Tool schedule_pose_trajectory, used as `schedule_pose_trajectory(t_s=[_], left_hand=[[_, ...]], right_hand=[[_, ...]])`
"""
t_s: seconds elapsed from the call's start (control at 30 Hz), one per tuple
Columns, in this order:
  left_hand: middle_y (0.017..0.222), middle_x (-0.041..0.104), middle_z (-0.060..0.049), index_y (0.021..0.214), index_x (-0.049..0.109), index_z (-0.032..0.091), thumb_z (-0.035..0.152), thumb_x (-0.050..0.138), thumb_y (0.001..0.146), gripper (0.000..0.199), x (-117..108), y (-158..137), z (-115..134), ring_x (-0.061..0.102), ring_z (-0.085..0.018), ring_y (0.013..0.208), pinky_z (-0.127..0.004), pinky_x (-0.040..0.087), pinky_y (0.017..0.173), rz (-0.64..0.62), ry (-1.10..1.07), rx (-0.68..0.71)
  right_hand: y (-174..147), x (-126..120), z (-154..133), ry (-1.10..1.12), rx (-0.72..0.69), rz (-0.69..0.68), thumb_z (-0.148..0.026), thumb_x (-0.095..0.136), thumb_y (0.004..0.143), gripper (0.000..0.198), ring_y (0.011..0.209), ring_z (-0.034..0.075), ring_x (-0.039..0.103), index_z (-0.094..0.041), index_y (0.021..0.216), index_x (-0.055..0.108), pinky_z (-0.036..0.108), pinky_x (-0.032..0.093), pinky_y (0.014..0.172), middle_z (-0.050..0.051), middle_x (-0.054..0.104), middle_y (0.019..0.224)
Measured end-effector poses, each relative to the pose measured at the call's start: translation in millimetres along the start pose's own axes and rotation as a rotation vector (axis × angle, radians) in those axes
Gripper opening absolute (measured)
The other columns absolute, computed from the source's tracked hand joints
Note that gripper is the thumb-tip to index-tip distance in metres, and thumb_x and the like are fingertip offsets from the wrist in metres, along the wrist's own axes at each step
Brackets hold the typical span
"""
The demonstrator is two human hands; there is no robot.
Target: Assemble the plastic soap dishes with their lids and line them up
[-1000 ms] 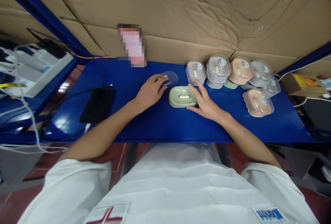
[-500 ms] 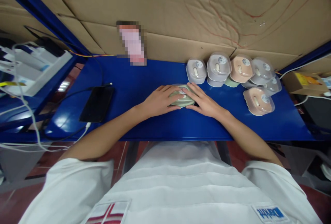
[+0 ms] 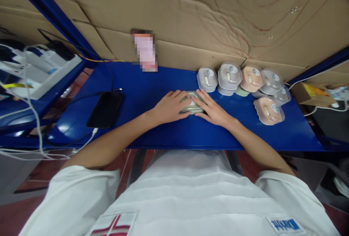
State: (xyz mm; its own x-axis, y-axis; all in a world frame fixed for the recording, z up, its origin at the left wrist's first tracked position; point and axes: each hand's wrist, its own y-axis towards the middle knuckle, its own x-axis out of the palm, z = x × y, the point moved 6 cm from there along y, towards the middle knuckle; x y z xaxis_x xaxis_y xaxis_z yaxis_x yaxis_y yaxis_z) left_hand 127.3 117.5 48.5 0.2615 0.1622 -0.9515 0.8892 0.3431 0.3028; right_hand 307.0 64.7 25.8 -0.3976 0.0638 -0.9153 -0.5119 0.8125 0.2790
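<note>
Left hand [image 3: 169,107]: lay flat, fingers spread over the left half of the pale green oval plastic soap box with clear lid [image 3: 192,105].
Right hand [image 3: 211,109]: pressed flat on its right half, not curled.
Box: pinned between both palms on the blue metal table [image 3: 163,134].
Beyond the right fingertips: cluster of lidded grey and peach plastic soap boxes [image 3: 245,79].
Left of the grip: black phone [image 3: 105,108].

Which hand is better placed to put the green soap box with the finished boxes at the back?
Probably the right hand: it rests on the green soap box, on the side toward the finished boxes. The left hand lies farther away.
</note>
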Motion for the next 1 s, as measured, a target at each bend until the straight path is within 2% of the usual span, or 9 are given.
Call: schedule_pose_trajectory(t_s=[0.17,0.27,0.37,0.5,0.57,0.63,0.77,0.87,1.0], left_hand=[[0.13,0.066,-0.019,0.132,0.068,0.02,0.052,0.061,0.103,0.044,-6,1,-12,0.063,-0.037,0.117,-0.047,0.056,0.088,-0.021,0.03,-0.174],[0.134,0.063,-0.022,0.134,0.066,0.018,0.055,0.068,0.098,0.052,-9,-1,-24,0.06,-0.042,0.123,-0.054,0.055,0.095,-0.008,0.002,-0.32],[0.152,0.053,-0.024,0.141,0.062,0.02,0.044,0.075,0.092,0.056,-5,-3,-31,0.05,-0.048,0.141,-0.066,0.048,0.11,0.019,-0.061,-0.402],[0.164,0.04,-0.021,0.148,0.054,0.025,0.034,0.075,0.091,0.061,9,-5,-40,0.042,-0.045,0.151,-0.061,0.056,0.106,0.01,-0.236,-0.452],[0.163,0.04,-0.019,0.148,0.053,0.026,0.034,0.074,0.092,0.061,17,-5,-46,0.045,-0.043,0.15,-0.059,0.058,0.105,0.028,-0.323,-0.469],[0.161,0.041,-0.017,0.146,0.053,0.026,0.036,0.076,0.092,0.059,20,-4,-52,0.046,-0.041,0.15,-0.061,0.054,0.112,0.096,-0.379,-0.461],[0.158,0.045,-0.016,0.145,0.052,0.025,0.043,0.075,0.095,0.057,16,2,-62,0.046,-0.035,0.15,-0.058,0.045,0.123,0.271,-0.414,-0.429],[0.158,0.046,-0.016,0.146,0.053,0.026,0.05,0.073,0.097,0.058,13,18,-63,0.048,-0.034,0.148,-0.056,0.046,0.121,0.309,-0.415,-0.421],[0.155,0.049,-0.015,0.145,0.058,0.026,0.056,0.075,0.095,0.061,10,58,-56,0.05,-0.034,0.142,-0.054,0.047,0.118,0.355,-0.419,-0.401]], right_hand=[[-1,-20,11,-0.061,0.053,0.083,-0.056,0.052,0.109,0.077,0.167,0.035,0.026,-0.027,0.175,0.025,0.065,0.031,0.133,0.015,0.027,0.18],[-6,-41,20,-0.132,0.118,0.153,-0.054,0.052,0.11,0.063,0.162,0.037,0.038,-0.028,0.167,0.044,0.066,0.036,0.129,0.014,0.04,0.175],[-17,-69,27,-0.199,0.19,0.244,-0.049,0.053,0.11,0.046,0.147,0.037,0.057,-0.028,0.149,0.065,0.064,0.044,0.123,0.012,0.062,0.157],[-38,-113,35,-0.264,0.286,0.461,-0.045,0.051,0.111,0.038,0.131,0.031,0.068,-0.025,0.134,0.072,0.055,0.051,0.118,0.01,0.076,0.135],[-49,-129,41,-0.319,0.347,0.542,-0.046,0.049,0.111,0.038,0.131,0.031,0.068,-0.025,0.131,0.073,0.055,0.05,0.118,0.01,0.076,0.133],[-61,-140,48,-0.381,0.416,0.588,-0.049,0.047,0.111,0.042,0.133,0.032,0.066,-0.023,0.132,0.071,0.058,0.049,0.117,0.012,0.074,0.134],[-98,-148,57,-0.533,0.56,0.514,-0.058,0.047,0.109,0.055,0.147,0.043,0.052,-0.023,0.149,0.063,0.071,0.041,0.118,0.021,0.056,0.158],[-152,-145,64,-0.618,0.732,0.459,-0.068,0.053,0.103,0.07,0.154,0.052,0.043,-0.024,0.158,0.055,0.078,0.037,0.117,0.025,0.043,0.169],[-238,-130,80,-0.598,1.035,0.481,-0.084,0.064,0.086,0.1,0.151,0.06,0.043,-0.023,0.164,0.048,0.085,0.042,0.108,0.032,0.039,0.169]])
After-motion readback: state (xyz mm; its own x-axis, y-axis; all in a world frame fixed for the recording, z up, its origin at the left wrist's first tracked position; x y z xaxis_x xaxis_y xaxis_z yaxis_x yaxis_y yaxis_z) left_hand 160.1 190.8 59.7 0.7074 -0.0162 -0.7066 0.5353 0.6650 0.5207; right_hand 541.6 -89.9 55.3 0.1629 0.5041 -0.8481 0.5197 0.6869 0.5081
